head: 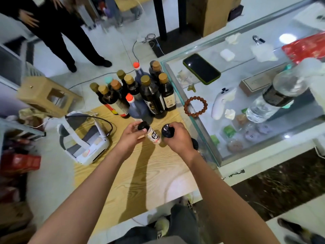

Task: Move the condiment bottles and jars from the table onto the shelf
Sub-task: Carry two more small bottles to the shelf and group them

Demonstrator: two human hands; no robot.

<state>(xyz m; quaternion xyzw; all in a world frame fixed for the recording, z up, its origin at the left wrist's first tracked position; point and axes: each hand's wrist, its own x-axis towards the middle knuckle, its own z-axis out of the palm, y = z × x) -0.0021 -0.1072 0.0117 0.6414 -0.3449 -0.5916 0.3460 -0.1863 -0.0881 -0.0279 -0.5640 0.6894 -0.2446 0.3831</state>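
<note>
The wood-grain worktop (140, 182) carries a cluster of dark condiment bottles (140, 92) at its far edge and a white headset (84, 138) on its left side

We cannot see the body of the black-capped jar (168, 131) under the right hand (179, 138). Rear bottles (121, 75) hide behind front ones (labels unreadable). The bystander (58, 23) is cut off at the frame's top edge.
</note>
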